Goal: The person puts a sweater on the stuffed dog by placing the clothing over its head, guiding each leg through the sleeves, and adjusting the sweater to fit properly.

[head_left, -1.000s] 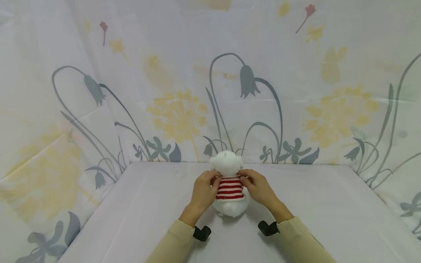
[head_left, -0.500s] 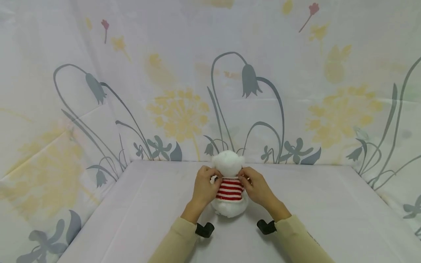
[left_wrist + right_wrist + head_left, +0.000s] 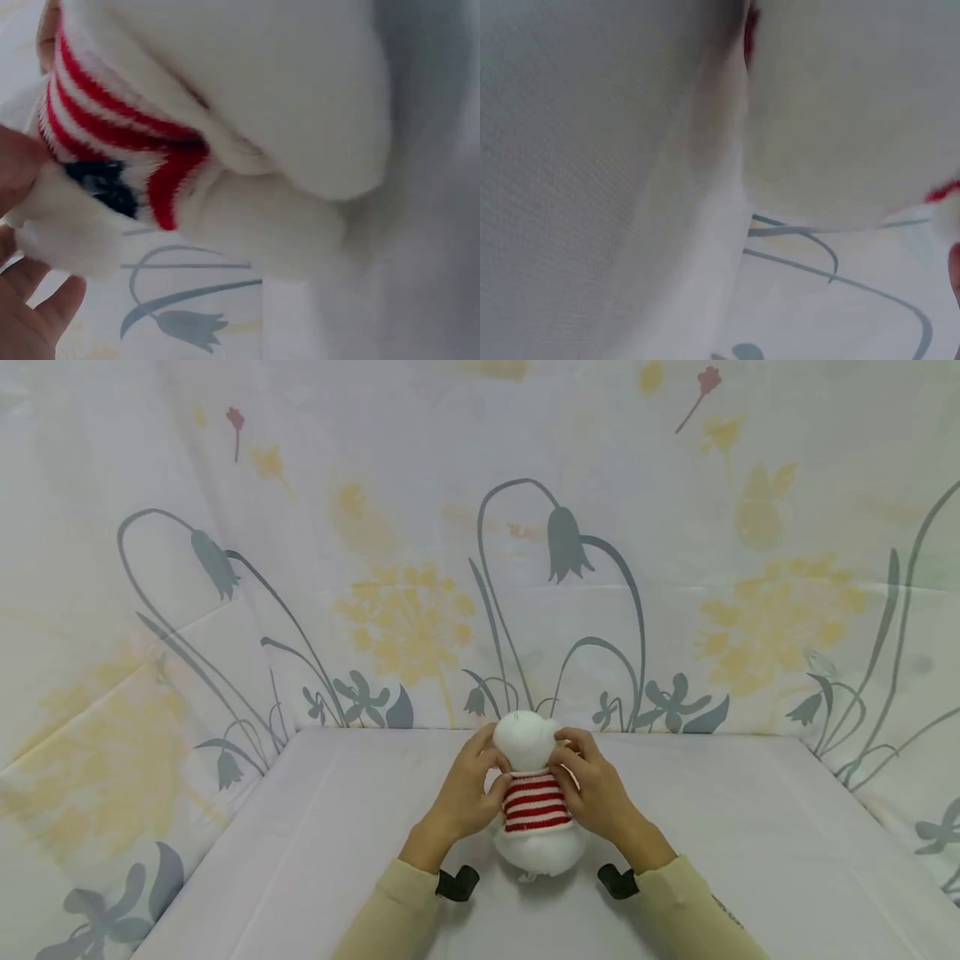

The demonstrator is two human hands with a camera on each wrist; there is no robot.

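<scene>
A white plush toy [image 3: 540, 853] stands near the table's middle, its back towards me. It wears a red-and-white striped knitted sweater [image 3: 536, 803], which shows a dark blue patch in the left wrist view. My left hand [image 3: 463, 789] grips the toy's left side at the neck, thumb at the sweater's top edge. On the other side my right hand [image 3: 600, 785] holds the neck and shoulder with bent fingers. The toy's white body [image 3: 847, 112] fills much of the right wrist view, where little of that hand shows. Its face is hidden.
A white cloth covers the table [image 3: 360, 802]. Behind it rises a curtain-like backdrop [image 3: 420, 527] printed with grey and yellow flowers. Black wrist-worn pieces [image 3: 457, 883] sit beside both beige sleeves [image 3: 397, 910].
The toy has shifted slightly towards me and to the right, its lower end swinging right. Both hands' fingers have moved higher around the neck and head.
</scene>
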